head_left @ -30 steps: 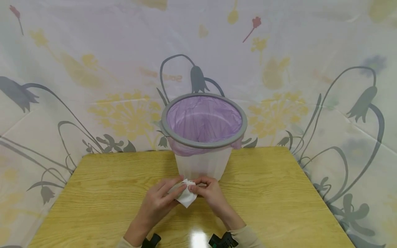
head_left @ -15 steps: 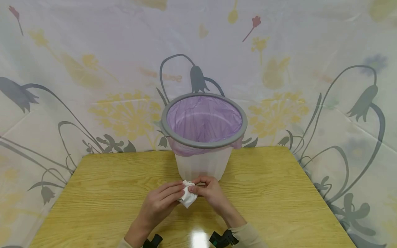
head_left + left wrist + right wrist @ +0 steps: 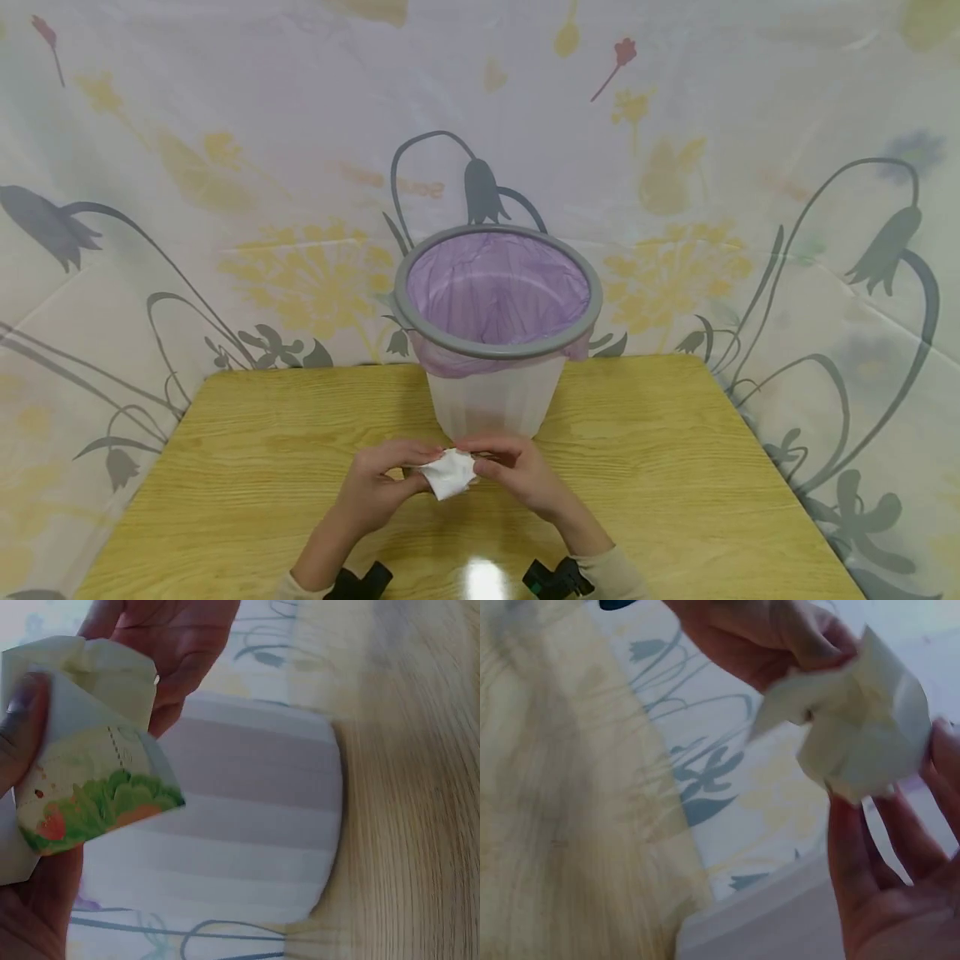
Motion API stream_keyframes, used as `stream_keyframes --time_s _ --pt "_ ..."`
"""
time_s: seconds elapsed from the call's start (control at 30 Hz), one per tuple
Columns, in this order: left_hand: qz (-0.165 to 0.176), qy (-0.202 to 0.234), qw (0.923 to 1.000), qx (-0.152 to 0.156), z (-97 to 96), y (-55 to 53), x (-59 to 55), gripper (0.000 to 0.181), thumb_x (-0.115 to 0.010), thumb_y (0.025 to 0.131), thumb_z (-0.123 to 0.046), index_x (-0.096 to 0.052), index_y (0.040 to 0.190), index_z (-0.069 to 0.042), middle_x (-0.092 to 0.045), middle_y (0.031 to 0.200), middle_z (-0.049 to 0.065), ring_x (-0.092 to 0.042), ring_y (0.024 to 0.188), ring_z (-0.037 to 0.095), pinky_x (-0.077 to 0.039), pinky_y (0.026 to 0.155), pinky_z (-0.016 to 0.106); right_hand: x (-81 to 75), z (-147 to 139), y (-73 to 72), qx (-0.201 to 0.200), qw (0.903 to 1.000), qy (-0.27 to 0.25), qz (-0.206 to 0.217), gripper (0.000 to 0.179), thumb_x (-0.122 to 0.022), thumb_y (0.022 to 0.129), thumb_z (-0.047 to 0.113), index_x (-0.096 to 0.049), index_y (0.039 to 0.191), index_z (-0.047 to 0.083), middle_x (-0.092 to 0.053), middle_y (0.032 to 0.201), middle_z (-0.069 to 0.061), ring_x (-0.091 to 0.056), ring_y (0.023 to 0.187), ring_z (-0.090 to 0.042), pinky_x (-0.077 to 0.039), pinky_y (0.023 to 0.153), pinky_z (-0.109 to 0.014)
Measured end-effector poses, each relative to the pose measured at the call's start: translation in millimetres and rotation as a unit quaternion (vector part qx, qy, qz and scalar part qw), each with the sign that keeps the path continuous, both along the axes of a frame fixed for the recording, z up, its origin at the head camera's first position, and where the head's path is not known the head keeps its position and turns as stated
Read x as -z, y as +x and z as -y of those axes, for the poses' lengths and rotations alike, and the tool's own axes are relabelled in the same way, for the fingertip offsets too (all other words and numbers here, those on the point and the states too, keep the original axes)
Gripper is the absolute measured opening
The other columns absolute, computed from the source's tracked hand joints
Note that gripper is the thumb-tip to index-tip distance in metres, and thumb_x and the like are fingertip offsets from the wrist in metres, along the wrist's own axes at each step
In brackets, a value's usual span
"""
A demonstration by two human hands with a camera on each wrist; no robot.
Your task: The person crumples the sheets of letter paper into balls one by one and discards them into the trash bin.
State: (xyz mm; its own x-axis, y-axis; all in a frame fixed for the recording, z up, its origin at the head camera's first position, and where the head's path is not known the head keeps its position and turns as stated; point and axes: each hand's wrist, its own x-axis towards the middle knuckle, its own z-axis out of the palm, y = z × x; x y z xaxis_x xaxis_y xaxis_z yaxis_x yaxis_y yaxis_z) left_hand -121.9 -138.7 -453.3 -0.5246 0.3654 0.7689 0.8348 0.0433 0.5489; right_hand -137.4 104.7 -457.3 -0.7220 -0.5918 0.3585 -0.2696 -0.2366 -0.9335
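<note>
A crumpled piece of paper (image 3: 450, 474) is held between both hands in front of the bin. In the left wrist view the folded paper (image 3: 112, 780) shows a printed patch of green leaves and red shapes; its other faces are plain white. My left hand (image 3: 378, 485) pinches its left side, thumb below and fingers above. My right hand (image 3: 525, 477) pinches the right side between thumb and fingers. From the right wrist, the paper (image 3: 870, 724) looks hollow and creased, with right-hand fingertips against its lower edge. Some fingers behind it are hidden.
Just beyond the hands, a whitish waste bin (image 3: 491, 400) with a grey rim and a purple liner bag stands on the wooden table (image 3: 300, 433). A flower-printed cloth (image 3: 300, 167) hangs behind the table and at both sides.
The paper has turned and come slightly nearer, showing a smoother white face. My left fingers, earlier laid over it, now grip its left edge. The bin stays put.
</note>
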Motion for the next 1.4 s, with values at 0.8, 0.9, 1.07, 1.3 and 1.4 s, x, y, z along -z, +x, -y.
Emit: stream_keyframes --time_s 0.8,0.9,1.07,1.3,1.4 --pt "0.258 0.188 0.9477 0.009 -23.7 16.2 4.2 0.021 -0.068 0.085 0.015 -0.067 0.105 0.021 -0.074 0.101 0.004 -0.072 0.086 0.016 -0.059 0.070 0.029 1.4 2.2 2.4 -0.022 0.9981 -0.054 -0.023 0.068 -0.083 0.077 0.031 -0.062 0.128 -0.009 -0.061 0.113 -0.004 -0.058 0.105 -0.020 -0.054 0.087 -0.037" --pt "0.229 0.169 0.9587 -0.003 -27.7 16.8 5.8 0.026 -0.066 0.086 0.015 -0.062 0.111 0.022 -0.071 0.107 0.014 -0.070 0.097 0.017 -0.058 0.076 0.029 2.8 4.9 4.7 -0.018 0.9970 -0.075 -0.010 0.067 -0.083 0.076 0.027 -0.061 0.126 -0.011 -0.059 0.123 -0.014 -0.057 0.114 -0.027 -0.053 0.092 -0.038" --pt "0.157 0.068 0.9830 -0.067 -29.9 17.8 6.9 0.036 -0.060 0.092 0.012 -0.057 0.128 0.015 -0.062 0.125 0.023 -0.062 0.115 0.018 -0.054 0.087 0.027 2.6 8.1 8.2 -0.017 0.9952 -0.094 0.024 0.065 -0.083 0.079 0.015 -0.053 0.128 -0.016 -0.055 0.136 -0.015 -0.055 0.122 -0.028 -0.056 0.089 -0.037" --pt "0.114 -0.049 0.9881 -0.092 -26.9 21.0 2.6 0.049 -0.056 0.098 0.006 -0.045 0.145 0.005 -0.045 0.149 0.016 -0.044 0.135 0.028 -0.037 0.107 0.025 -0.2 9.8 9.6 -0.003 0.9962 -0.074 0.045 0.077 -0.083 0.081 0.017 -0.044 0.141 -0.013 -0.055 0.134 -0.008 -0.055 0.119 -0.020 -0.057 0.086 -0.033" --pt "0.108 -0.034 0.9897 -0.088 -26.0 19.5 2.3 0.049 -0.062 0.093 0.007 -0.050 0.141 0.008 -0.043 0.149 0.019 -0.044 0.135 0.030 -0.040 0.105 0.023 1.9 9.7 7.3 -0.005 0.9976 -0.055 0.042 0.080 -0.082 0.082 0.015 -0.040 0.146 -0.009 -0.050 0.139 -0.013 -0.053 0.120 -0.023 -0.056 0.089 -0.036"
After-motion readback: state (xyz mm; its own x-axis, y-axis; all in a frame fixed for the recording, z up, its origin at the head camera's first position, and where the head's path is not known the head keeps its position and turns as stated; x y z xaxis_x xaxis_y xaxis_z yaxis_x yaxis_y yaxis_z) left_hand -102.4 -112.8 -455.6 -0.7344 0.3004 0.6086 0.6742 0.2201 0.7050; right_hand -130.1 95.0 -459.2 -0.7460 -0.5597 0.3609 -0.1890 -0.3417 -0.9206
